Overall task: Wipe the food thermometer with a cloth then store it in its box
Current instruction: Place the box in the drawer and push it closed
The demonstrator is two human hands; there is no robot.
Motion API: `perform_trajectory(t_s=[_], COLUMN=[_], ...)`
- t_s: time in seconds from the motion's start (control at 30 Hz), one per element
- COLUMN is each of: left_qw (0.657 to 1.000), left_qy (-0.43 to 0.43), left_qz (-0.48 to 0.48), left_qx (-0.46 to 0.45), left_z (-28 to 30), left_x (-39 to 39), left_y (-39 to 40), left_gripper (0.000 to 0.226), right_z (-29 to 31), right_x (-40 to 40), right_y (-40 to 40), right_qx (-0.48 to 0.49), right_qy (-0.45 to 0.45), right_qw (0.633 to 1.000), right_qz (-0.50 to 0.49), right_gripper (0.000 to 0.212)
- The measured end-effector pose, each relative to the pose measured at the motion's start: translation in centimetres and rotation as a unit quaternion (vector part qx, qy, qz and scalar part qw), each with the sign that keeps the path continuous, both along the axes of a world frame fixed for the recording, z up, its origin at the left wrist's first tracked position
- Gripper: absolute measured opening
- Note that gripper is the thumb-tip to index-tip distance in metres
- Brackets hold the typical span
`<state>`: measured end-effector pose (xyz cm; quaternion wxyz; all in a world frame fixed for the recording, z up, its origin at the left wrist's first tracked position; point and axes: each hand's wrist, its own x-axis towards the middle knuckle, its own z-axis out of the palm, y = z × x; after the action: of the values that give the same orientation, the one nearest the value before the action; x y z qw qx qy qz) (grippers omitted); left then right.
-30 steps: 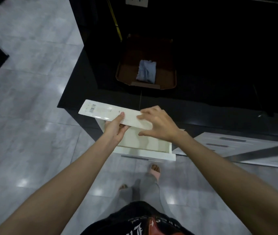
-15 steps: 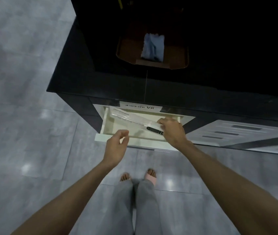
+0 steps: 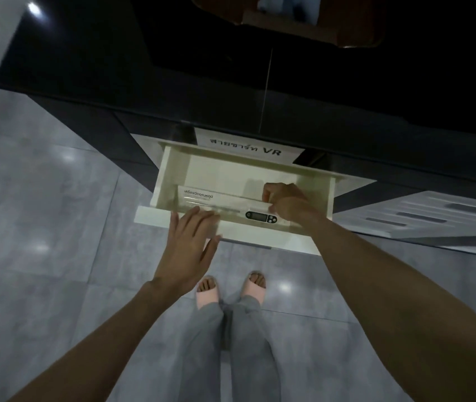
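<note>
Starting at my left, I see grey floor tiles (image 3: 42,213) running up to the dark cabinet (image 3: 91,82), whose glossy black top fills the upper part of the view. My left hand (image 3: 186,245) is spread flat, fingers apart and holding nothing, its fingertips lying over the front lip of the pulled-out cream drawer (image 3: 167,175). Inside the drawer, near the front wall, lies the long white box (image 3: 216,198), printed with Thai lettering on its left end. The food thermometer (image 3: 261,216) sits along the near edge of that box, its black display head toward the right and its thin probe reaching left toward my left fingertips. A white label (image 3: 245,146) reading "VR" hangs on the cabinet face just above the drawer. My right hand (image 3: 286,203) is curled over the right end of the box, fingers pinching its edge just beside the thermometer's head. Below, I see pink slippers (image 3: 207,293) on the tiles.
</note>
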<state>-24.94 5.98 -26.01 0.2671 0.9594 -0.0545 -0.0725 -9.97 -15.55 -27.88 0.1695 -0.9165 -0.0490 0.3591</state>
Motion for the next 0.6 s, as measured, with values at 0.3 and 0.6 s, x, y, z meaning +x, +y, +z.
perform_trajectory(t_s=[0.3,0.6], left_qw=[0.998,0.990], left_qy=[-0.017,-0.037], left_qz=[-0.035,-0.048], left_qx=[0.041,0.131], left_z=[-1.2,-1.9], left_x=[-0.8,-4.1], left_y=[0.1,-0.6], left_gripper=[0.051,0.062], right_z=[-2.1,1.6], right_x=[-0.5,-10.1], right_y=[-0.3,-3.7], right_qx=[-0.021,0.146], right_qy=[-0.021,-0.363], right_qw=[0.999,0.905], right_qz=[-0.012,0.167], right_gripper=[0.030,0.046])
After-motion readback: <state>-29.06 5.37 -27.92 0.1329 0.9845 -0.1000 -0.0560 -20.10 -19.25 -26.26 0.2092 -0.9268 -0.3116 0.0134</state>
